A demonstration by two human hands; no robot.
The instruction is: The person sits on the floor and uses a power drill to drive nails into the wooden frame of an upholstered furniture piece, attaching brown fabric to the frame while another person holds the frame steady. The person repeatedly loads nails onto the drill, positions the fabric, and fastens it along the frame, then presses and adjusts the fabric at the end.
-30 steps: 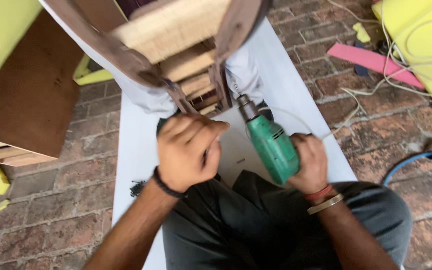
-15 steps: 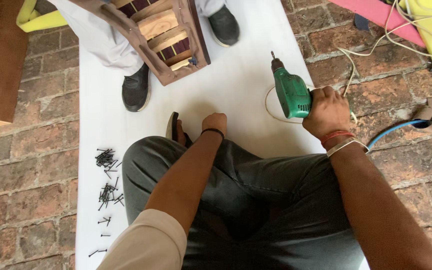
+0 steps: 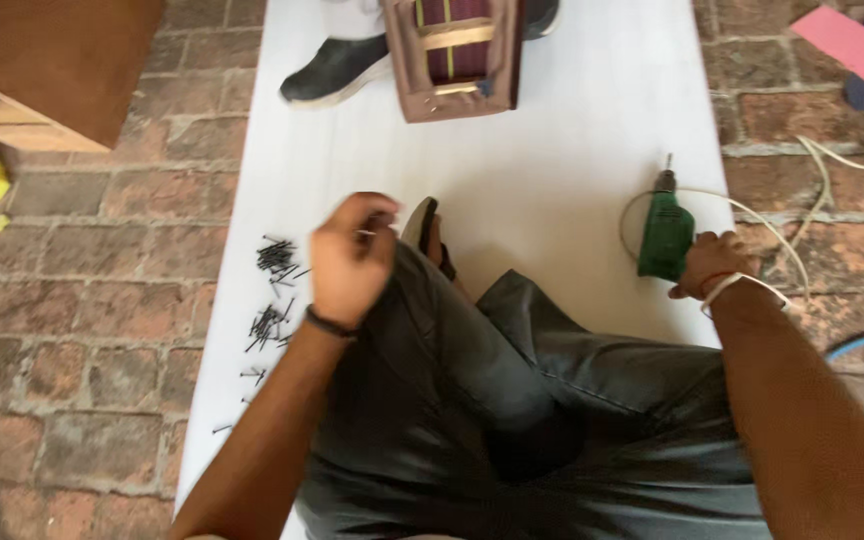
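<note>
The right hand (image 3: pixel 717 272) is wrapped around the green drill (image 3: pixel 666 232), which rests on the white sheet (image 3: pixel 552 170). The left hand (image 3: pixel 350 258) pinches something small, maybe a nail; it is too blurry to tell. The pile of nails (image 3: pixel 274 290) lies just left of it.

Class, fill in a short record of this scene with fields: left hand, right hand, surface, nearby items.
left hand: left hand raised, pinching a small screw, blurred
right hand: right hand gripping green electric drill resting on the sheet
surface: white sheet over brick floor
nearby items: pile of dark screws; brown wooden chair frame; another person's black shoe
</note>
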